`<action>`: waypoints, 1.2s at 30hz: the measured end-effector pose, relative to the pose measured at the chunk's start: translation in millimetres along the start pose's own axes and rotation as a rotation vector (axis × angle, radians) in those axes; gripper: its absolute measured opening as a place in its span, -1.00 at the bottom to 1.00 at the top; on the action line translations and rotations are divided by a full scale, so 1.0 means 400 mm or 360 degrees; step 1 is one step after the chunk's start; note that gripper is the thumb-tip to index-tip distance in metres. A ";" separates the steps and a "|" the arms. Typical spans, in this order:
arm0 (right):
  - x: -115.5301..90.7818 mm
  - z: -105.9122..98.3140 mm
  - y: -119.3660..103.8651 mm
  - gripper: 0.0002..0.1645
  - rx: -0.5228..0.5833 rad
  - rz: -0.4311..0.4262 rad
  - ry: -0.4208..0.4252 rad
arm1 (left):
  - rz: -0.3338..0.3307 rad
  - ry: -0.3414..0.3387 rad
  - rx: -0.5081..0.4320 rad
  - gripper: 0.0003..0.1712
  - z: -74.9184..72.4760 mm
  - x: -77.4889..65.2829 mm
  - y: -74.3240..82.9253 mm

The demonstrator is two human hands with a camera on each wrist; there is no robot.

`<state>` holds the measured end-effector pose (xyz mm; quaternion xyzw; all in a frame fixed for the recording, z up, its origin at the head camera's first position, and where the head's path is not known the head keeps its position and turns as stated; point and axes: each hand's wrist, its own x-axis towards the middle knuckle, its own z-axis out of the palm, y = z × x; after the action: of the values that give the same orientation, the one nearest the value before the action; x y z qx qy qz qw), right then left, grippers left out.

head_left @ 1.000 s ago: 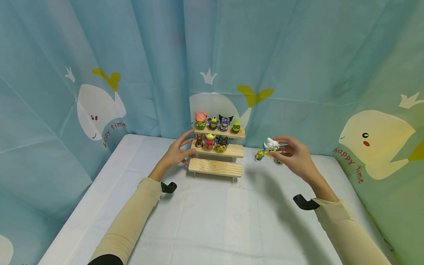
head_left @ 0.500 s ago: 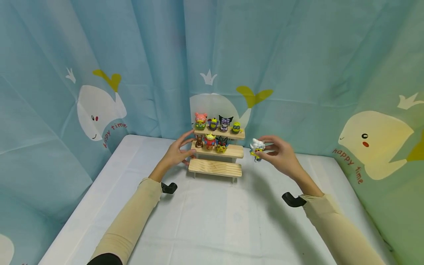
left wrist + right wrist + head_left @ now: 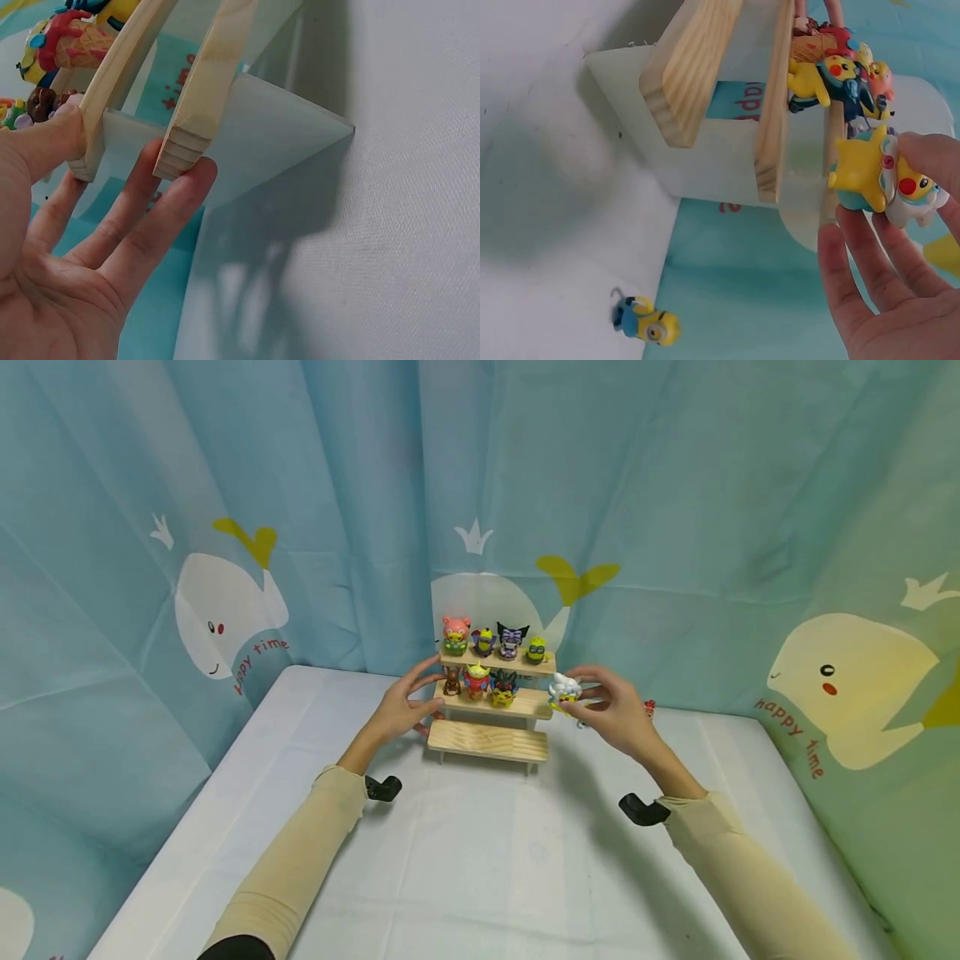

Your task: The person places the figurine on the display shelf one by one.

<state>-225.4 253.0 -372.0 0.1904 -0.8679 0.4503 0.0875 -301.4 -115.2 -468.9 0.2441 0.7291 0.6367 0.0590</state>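
My right hand (image 3: pixel 617 710) pinches a small yellow figurine (image 3: pixel 860 172) with red cheeks and a white, fluffy hood between thumb and fingers. The figurine is raised beside the right end of the three-tier wooden display shelf (image 3: pixel 487 741), level with its middle board. At the opposite end, my left hand (image 3: pixel 399 706) grips the shelf; in the left wrist view its thumb lies against one board and its fingers reach under the board ends. On the middle board stand a brown figurine (image 3: pixel 452 682), a red one (image 3: pixel 476 681) and a yellow one with black ears (image 3: pixel 504 689).
Several figurines line the top board, including a pink one (image 3: pixel 455 635) and a black-eared purple one (image 3: pixel 512 642). A one-eyed yellow and blue figurine (image 3: pixel 649 322) is on the table to the shelf's right. A red figurine (image 3: pixel 649 707) shows behind my right hand. A curtain (image 3: pixel 360 527) hangs behind.
My right hand has carried the white-hooded figurine leftward, from over the figurines on the table to the shelf's right end. My left hand has stayed at the shelf's left end.
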 end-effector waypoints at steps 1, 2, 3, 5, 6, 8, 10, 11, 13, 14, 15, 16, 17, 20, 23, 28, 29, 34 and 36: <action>0.004 0.005 0.014 -0.45 0.0009 0.0007 0.0003 | -0.0003 -0.0002 0.0000 -0.13 0.000 0.000 0.000; 0.006 0.009 0.023 -0.45 0.0023 0.0004 0.0005 | -0.0006 -0.0001 0.0001 -0.14 0.000 0.000 -0.001; 0.008 0.013 0.030 -0.45 0.0033 0.0005 0.0007 | -0.0008 0.0001 0.0003 -0.14 0.000 0.000 -0.001; 0.012 0.023 0.039 -0.45 0.0064 0.0007 0.0012 | -0.0007 -0.0002 0.0009 -0.14 0.000 -0.001 0.001; 0.015 0.029 0.042 -0.45 0.0076 0.0001 0.0016 | -0.0008 -0.0003 0.0017 -0.14 0.000 -0.001 0.002; 0.019 0.040 0.045 -0.45 0.0091 -0.0008 0.0029 | -0.0012 -0.0006 0.0025 -0.14 0.001 -0.002 0.005; 0.024 0.054 0.046 -0.45 0.0094 -0.0030 0.0046 | -0.0014 -0.0015 0.0026 -0.13 0.001 -0.002 0.008; 0.027 0.061 0.047 -0.44 0.0093 -0.0042 0.0055 | -0.0016 -0.0017 0.0026 -0.13 0.001 -0.001 0.009; 0.031 0.074 0.048 -0.44 0.0105 -0.0059 0.0069 | -0.0026 -0.0021 0.0024 -0.13 0.001 0.000 0.008; 0.033 0.081 0.050 -0.43 0.0110 -0.0070 0.0074 | -0.0031 -0.0025 0.0022 -0.12 0.001 0.001 0.007; 0.035 0.087 0.052 -0.43 0.0116 -0.0080 0.0078 | -0.0036 -0.0027 0.0021 -0.12 0.001 0.002 0.006; 0.037 0.092 0.052 -0.43 0.0117 -0.0082 0.0079 | -0.0041 -0.0030 0.0023 -0.12 0.001 0.003 0.004; 0.040 0.098 0.055 -0.43 0.0111 -0.0082 0.0079 | -0.0046 -0.0032 0.0024 -0.12 0.000 0.004 0.003; 0.046 0.107 0.059 -0.45 0.0078 -0.0063 0.0082 | -0.0051 -0.0039 0.0031 -0.12 -0.002 0.007 0.000; 0.052 0.111 0.064 -0.46 0.0056 -0.0040 0.0090 | -0.0056 -0.0039 0.0035 -0.12 -0.003 0.008 0.001; 0.057 0.114 0.072 -0.47 0.0058 -0.0056 0.0094 | -0.0054 -0.0039 0.0039 -0.12 -0.003 0.007 0.006; 0.058 0.115 0.073 -0.48 0.0063 -0.0064 0.0096 | -0.0049 -0.0041 0.0043 -0.12 -0.003 0.007 0.006; 0.062 0.119 0.079 -0.47 0.0070 -0.0088 0.0102 | -0.0048 -0.0046 0.0040 -0.12 -0.004 0.007 0.005; 0.063 0.120 0.079 -0.47 0.0055 -0.0078 0.0107 | -0.0045 -0.0048 0.0034 -0.11 -0.005 0.007 0.005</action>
<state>-260.4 224.3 -415.4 0.1979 -0.8516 0.4691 0.1245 -304.0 -115.6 -466.2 0.2439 0.7383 0.6242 0.0762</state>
